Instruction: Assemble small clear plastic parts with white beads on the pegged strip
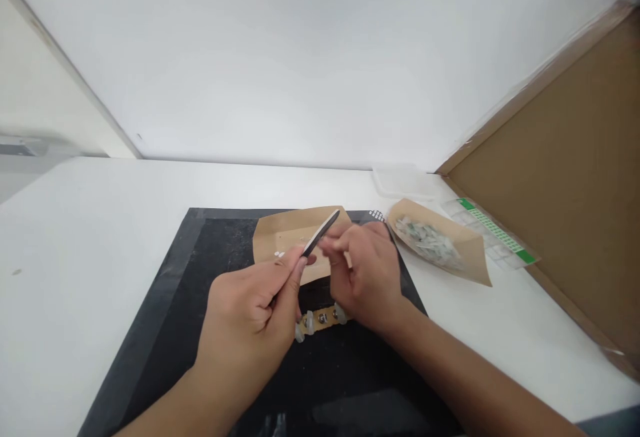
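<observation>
My left hand (257, 303) is closed round a slim nail file (323, 230), dark on one face with a pale edge, which points up and to the right. My right hand (367, 270) is pinched close beside the file, and whatever its fingertips hold is too small and blurred to make out. Beneath both hands lies a tan strip (323, 319) with round metal studs and several translucent nail tips standing on it. Behind the hands sits a brown paper tray (273, 230) with a few small white bits inside, partly covered by my fingers.
A black mat (165, 317) lies under the work on a white table (45, 257). To the right, a second brown paper tray (475, 257) holds many clear nail tips (430, 242). Near it are a clear plastic case (500, 243) with green labels and a cardboard panel (565, 177).
</observation>
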{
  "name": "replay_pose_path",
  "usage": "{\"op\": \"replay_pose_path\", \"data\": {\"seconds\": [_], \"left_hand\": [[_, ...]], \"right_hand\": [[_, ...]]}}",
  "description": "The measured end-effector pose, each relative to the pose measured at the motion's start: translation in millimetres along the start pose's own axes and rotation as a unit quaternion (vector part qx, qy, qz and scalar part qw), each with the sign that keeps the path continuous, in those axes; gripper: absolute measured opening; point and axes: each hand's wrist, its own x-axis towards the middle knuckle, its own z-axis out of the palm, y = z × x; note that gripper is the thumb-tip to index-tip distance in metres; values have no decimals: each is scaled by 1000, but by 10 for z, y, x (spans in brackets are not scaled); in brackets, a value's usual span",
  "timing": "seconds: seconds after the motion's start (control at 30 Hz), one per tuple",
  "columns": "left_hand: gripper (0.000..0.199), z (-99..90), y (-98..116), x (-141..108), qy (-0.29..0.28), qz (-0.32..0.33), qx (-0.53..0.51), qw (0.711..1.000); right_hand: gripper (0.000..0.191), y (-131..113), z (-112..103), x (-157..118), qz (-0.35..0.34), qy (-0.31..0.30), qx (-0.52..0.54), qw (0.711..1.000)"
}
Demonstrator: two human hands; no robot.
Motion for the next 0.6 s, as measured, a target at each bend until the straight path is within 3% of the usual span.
{"op": "replay_pose_path", "data": {"seconds": [0.17, 0.3, 0.4, 0.5, 0.6], "left_hand": [[45, 4, 8, -6, -3, -7, -15, 1000], [43, 13, 10, 2, 5, 1, 3, 1000], [44, 13, 19, 5, 8, 8, -1, 1000], [45, 10, 29, -5, 9, 18, 9, 1000], [44, 10, 29, -20, 5, 15, -2, 1000]], "right_hand": [[22, 4, 4, 9, 5, 39, -7, 999], [22, -16, 3, 15, -18, 0, 18, 1000], [22, -25, -11, 29, 11, 41, -5, 999], [24, -35, -19, 37, -1, 13, 24, 1000], [23, -45, -17, 33, 15, 34, 7, 999]]}}
